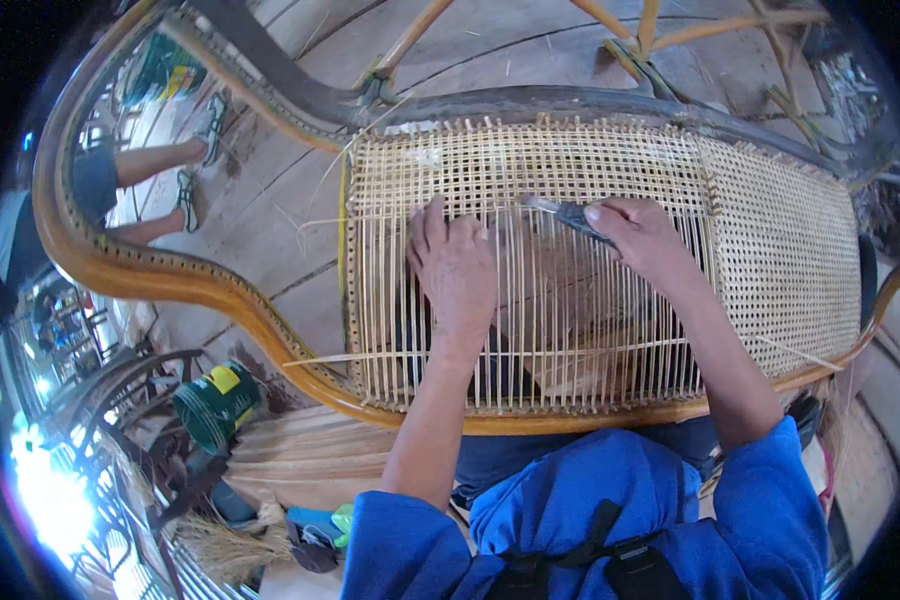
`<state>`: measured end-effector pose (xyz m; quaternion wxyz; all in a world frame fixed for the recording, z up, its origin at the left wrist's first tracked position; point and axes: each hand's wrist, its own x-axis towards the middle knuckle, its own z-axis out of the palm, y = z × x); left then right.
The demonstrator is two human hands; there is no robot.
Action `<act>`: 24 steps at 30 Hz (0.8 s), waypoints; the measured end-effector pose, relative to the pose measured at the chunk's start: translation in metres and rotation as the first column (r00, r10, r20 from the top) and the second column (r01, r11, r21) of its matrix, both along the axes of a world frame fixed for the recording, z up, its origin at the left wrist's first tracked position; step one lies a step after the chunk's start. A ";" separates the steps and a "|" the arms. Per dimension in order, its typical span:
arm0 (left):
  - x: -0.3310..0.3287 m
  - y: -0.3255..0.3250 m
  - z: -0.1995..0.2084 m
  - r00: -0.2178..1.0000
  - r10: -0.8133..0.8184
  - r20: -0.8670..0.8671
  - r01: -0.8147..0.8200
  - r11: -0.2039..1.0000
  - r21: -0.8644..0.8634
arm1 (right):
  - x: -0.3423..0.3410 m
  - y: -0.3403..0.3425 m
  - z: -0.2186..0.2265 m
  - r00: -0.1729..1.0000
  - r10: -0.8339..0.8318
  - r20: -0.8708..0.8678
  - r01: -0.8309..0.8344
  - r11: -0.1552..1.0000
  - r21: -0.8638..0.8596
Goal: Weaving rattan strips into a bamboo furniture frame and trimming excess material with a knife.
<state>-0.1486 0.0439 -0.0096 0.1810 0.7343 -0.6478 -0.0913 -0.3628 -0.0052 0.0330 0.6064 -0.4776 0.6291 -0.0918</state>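
Observation:
A cane panel (530, 165) is stretched in a curved wooden frame (205, 285), with tight weave along its far side and loose lengthwise strands nearer to me. My left hand (455, 265) lies over the strands at left of centre, its fingers stretched out onto the edge of the weave. In my right hand (638, 235) is a short tool (575, 215) with a dark handle and a flat metal tip. That tip points left and touches or hovers just over the woven edge; I cannot tell which. One loose cross strand (530, 353) runs through near the front rail.
A finished, denser cane section (785, 230) fills the right part of the frame. Green containers (215, 405) stand at the left, beside curved dark wooden pieces. Another person's legs (160, 165) show at far left. Bamboo poles (645, 30) lie beyond the frame.

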 end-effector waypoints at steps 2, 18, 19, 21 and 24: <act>-0.003 0.003 0.002 0.992 -0.095 0.083 0.088 0.992 0.094 | -0.003 0.002 0.000 0.998 -0.027 0.053 0.032 0.994 -0.105; -0.018 -0.017 0.011 0.988 0.050 0.147 -0.093 0.949 0.303 | 0.008 0.007 -0.023 0.990 -0.088 0.113 0.098 0.991 -0.087; -0.019 -0.017 0.011 0.979 0.024 0.200 -0.085 0.949 0.302 | 0.008 0.006 -0.021 0.989 -0.113 0.099 0.121 0.989 -0.084; -0.018 -0.016 0.010 0.968 -0.006 0.253 -0.073 0.950 0.303 | 0.009 0.002 -0.019 0.990 -0.106 0.089 0.111 0.993 -0.050; -0.014 -0.010 0.007 0.990 -0.015 0.137 -0.021 0.965 0.261 | 0.010 0.000 -0.022 0.991 -0.100 0.084 0.104 0.994 -0.045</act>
